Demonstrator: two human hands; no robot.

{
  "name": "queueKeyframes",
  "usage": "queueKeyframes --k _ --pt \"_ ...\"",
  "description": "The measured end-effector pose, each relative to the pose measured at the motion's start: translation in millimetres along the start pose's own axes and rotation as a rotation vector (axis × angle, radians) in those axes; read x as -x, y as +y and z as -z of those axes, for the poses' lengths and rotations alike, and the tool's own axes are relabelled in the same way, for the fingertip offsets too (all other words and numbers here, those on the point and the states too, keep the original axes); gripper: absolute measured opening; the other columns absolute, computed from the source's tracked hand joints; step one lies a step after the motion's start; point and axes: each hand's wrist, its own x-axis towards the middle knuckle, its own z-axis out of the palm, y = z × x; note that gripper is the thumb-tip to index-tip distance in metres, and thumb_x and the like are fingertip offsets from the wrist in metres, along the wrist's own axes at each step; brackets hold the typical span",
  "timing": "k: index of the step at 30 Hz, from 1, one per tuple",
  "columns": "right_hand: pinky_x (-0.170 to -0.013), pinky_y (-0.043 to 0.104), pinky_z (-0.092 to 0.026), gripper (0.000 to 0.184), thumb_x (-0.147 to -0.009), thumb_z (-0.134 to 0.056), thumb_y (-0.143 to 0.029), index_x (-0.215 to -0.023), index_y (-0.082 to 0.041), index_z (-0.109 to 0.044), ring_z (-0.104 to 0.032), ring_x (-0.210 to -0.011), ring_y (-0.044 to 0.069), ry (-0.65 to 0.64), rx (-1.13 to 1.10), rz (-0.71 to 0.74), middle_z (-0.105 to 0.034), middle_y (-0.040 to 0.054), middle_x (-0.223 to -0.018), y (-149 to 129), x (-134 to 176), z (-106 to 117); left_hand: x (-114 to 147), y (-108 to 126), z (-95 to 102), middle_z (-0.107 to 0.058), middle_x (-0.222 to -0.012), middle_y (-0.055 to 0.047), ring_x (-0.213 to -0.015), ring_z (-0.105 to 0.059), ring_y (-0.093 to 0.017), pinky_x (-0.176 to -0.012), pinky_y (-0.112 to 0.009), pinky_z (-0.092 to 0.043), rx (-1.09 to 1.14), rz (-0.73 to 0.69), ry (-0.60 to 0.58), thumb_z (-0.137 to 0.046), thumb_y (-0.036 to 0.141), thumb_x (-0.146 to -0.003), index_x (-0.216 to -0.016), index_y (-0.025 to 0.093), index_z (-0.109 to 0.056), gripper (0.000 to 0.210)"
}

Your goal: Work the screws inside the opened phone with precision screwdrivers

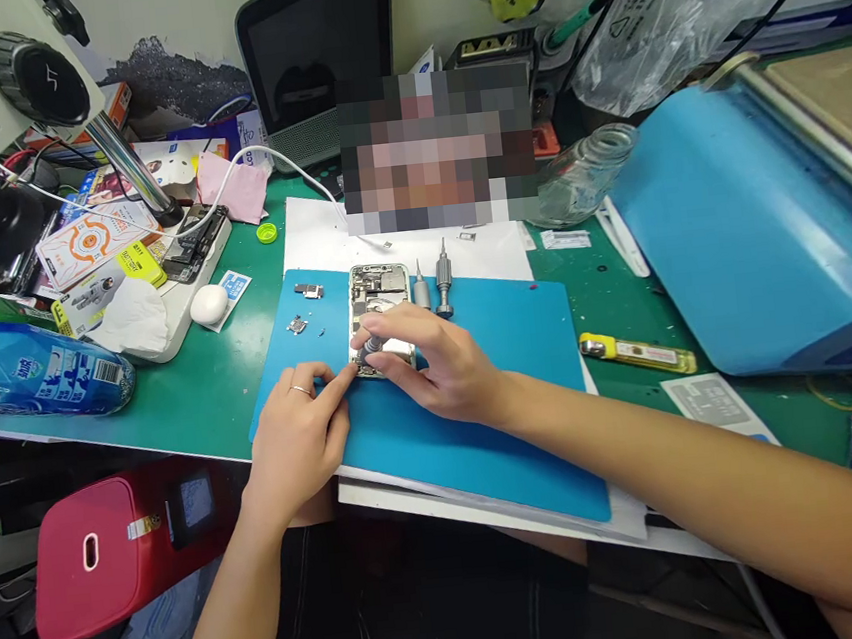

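An opened smartphone (397, 284) with bare inner parts lies on a blue mat (484, 454). My right hand (445, 358) is closed around a small grey screwdriver (372, 346), held over the lower part of the phone; its tip is hard to make out. At the phone's lower left corner, the outstretched index finger of my left hand (300, 422) touches the edge, the other fingers loosely bent. Two more screwdrivers, a short one (421, 288) and a longer one (444, 280), stand just right of the phone. Small phone parts (310, 290) lie to its left.
A microscope (34, 86) and a blue bottle (39, 367) occupy the left side. A white earbud case (209, 305) sits nearer the mat. Rightward are a yellow cutter (638, 352), a glass jar (585, 176) and a large blue machine (734, 230). A dark screen (317, 49) stands behind.
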Motion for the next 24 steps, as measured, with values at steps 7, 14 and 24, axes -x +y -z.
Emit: queueKeyframes --k 7,14,24 --pt "-0.086 0.039 -0.064 0.059 -0.101 -0.06 -0.014 -0.154 -0.029 -0.039 -0.073 -0.096 0.019 0.003 0.002 0.001 -0.075 0.0063 -0.109 2.3 1.7 -0.3 0.5 -0.7 -0.5 -0.062 -0.116 -0.009 -0.102 -0.058 -0.025 -0.088 -0.04 -0.052 -0.007 0.0 0.006 -0.047 0.019 -0.106 -0.148 0.025 -0.059 0.045" --pt "-0.086 0.039 -0.064 0.064 -0.1 -0.061 -0.012 -0.157 -0.028 -0.037 -0.074 -0.098 0.021 0.009 0.003 0.041 -0.076 0.0078 -0.111 2.8 2.6 -0.9 0.5 -0.2 -0.8 -0.063 -0.116 -0.01 -0.102 -0.058 -0.025 -0.087 -0.04 -0.052 -0.019 -0.006 0.022 -0.046 0.019 -0.106 -0.146 0.023 -0.06 0.043" --pt "-0.088 0.039 -0.064 0.063 -0.1 -0.061 -0.012 -0.157 -0.027 -0.037 -0.074 -0.1 0.02 0.005 0.007 0.041 -0.076 0.008 -0.11 3.0 1.7 -0.3 0.6 -0.3 -0.7 -0.063 -0.116 -0.01 -0.102 -0.058 -0.025 -0.088 -0.04 -0.053 -0.021 -0.002 0.015 -0.046 0.019 -0.106 -0.146 0.023 -0.06 0.043"
